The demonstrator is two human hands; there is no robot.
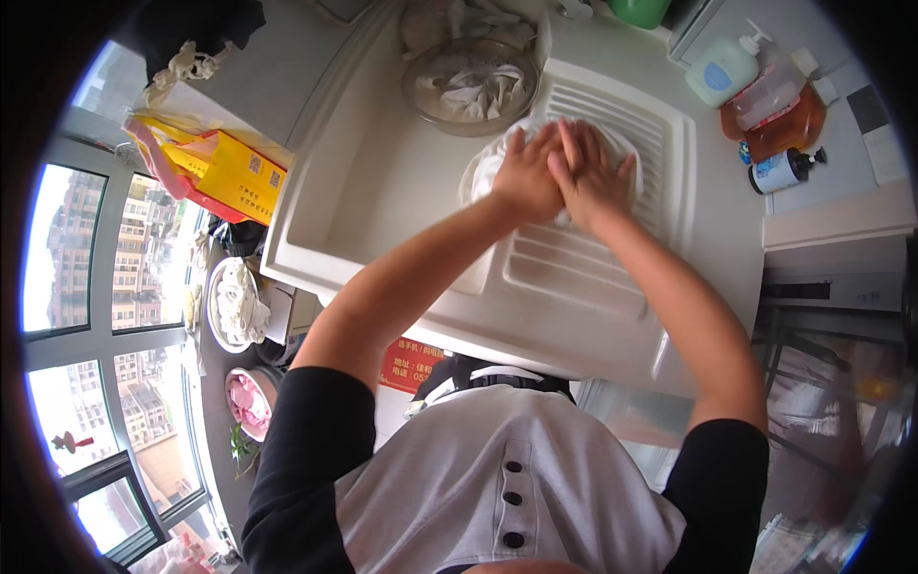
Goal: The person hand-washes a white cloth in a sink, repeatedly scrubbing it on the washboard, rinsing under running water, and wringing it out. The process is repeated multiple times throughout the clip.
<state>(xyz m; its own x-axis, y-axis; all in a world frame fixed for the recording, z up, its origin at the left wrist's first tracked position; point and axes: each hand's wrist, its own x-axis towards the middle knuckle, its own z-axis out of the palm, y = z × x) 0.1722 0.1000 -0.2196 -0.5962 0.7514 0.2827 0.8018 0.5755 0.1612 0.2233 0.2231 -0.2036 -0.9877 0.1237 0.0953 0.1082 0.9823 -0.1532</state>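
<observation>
A bunched white cloth (488, 168) lies on the ribbed washboard (574, 262) built into a white laundry sink. Both palms press down on it. My left hand (529, 176) covers the cloth's middle with fingers spread, and my right hand (594, 172) lies beside it, their fingers overlapping. Neither hand visibly grasps the fabric; much of it is hidden beneath them. Beyond the hands, a clear basin (470, 128) in the sink contains wet white cloth (477, 97). More pale fabric (495, 21) sits behind that basin.
Right of the washboard stand a pale green pump bottle (721, 72), an amber bottle (796, 125) and a dark-capped pump bottle (778, 171). The deep sink basin (351, 179) opens on the left. Yellow bags (240, 176) hang past its left rim, near a bowl of white cloth (240, 305).
</observation>
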